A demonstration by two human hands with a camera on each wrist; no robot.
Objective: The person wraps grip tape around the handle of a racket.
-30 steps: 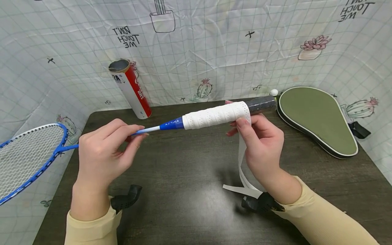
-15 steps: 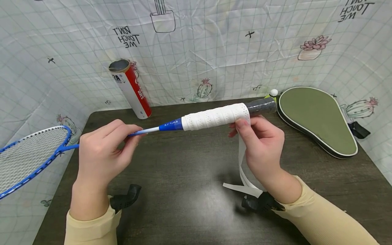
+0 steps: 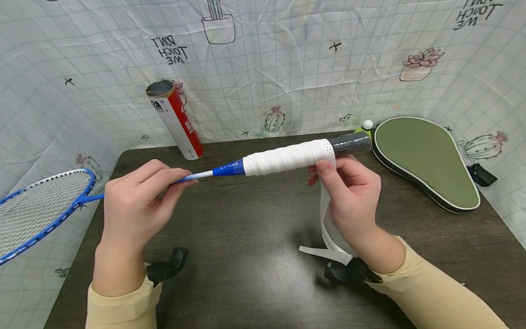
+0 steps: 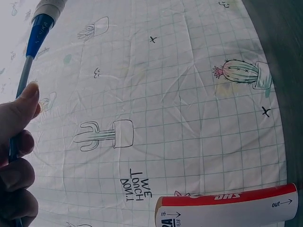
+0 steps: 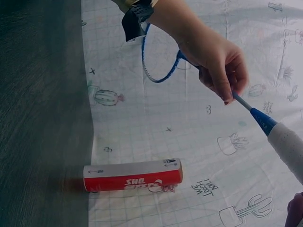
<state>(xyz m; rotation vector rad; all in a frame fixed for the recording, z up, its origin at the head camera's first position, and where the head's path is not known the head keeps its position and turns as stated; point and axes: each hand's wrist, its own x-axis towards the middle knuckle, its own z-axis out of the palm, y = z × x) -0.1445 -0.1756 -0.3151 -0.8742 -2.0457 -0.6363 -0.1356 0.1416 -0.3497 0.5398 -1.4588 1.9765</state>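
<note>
A blue badminton racket (image 3: 228, 168) is held level above the dark table, its strung head out to the left. My left hand (image 3: 137, 201) pinches the thin shaft between thumb and fingers; the left wrist view shows the fingers curled round the shaft (image 4: 25, 75). White perforated grip tape (image 3: 287, 156) is wound over most of the handle, while the bare black butt end (image 3: 351, 142) shows at the right. At the last wrap my right hand (image 3: 353, 192) pinches the tape with thumb and fingers. The loose tape tail (image 3: 325, 224) hangs below that hand down to the table.
A red and white tube (image 3: 176, 121) stands upright at the back left. At the back right lies a green paddle-shaped case (image 3: 423, 160), with a white ball (image 3: 367, 124) beside it. A patterned cloth (image 3: 263, 68) surrounds the dark wooden table (image 3: 246, 256).
The handle has dropped slightly and the racket's head has tilted a little. My right fingers behind the handle have shifted down. Both hands otherwise stay in place.
</note>
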